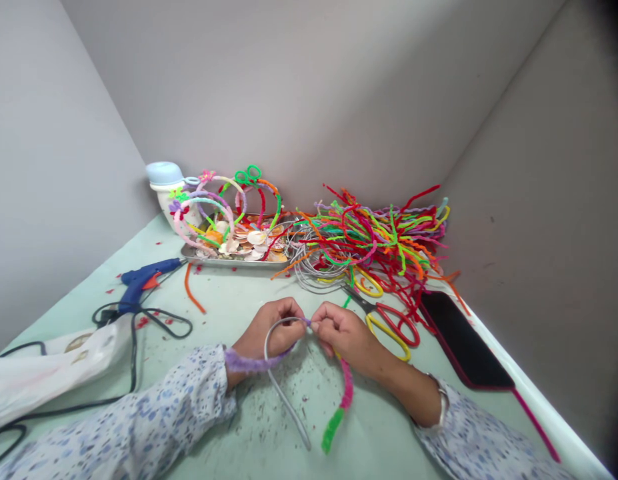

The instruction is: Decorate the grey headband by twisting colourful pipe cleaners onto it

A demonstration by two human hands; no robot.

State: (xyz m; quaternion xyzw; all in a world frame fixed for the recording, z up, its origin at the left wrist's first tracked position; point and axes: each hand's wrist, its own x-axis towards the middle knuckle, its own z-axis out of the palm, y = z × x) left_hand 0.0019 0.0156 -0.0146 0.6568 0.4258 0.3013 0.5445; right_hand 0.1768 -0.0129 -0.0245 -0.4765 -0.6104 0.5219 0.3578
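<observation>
My left hand point(273, 328) is closed around a thin grey headband point(285, 393) whose one end trails toward me over the table. A purple pipe cleaner point(249, 363) runs from my left wrist up to the pinch point between both hands. My right hand point(345, 333) pinches the same spot on the band. A pink and green pipe cleaner point(339, 408) hangs down below the right hand. Both hands meet fingertip to fingertip at the table's middle.
Red and yellow scissors point(391, 325) lie right of my right hand. Behind are a heap of coloured pipe cleaners point(383, 237), a metal tray point(223, 261) of shells with finished headbands point(213, 207), a blue glue gun point(139, 280) with cable, a black phone point(463, 340), a white bag point(49, 367).
</observation>
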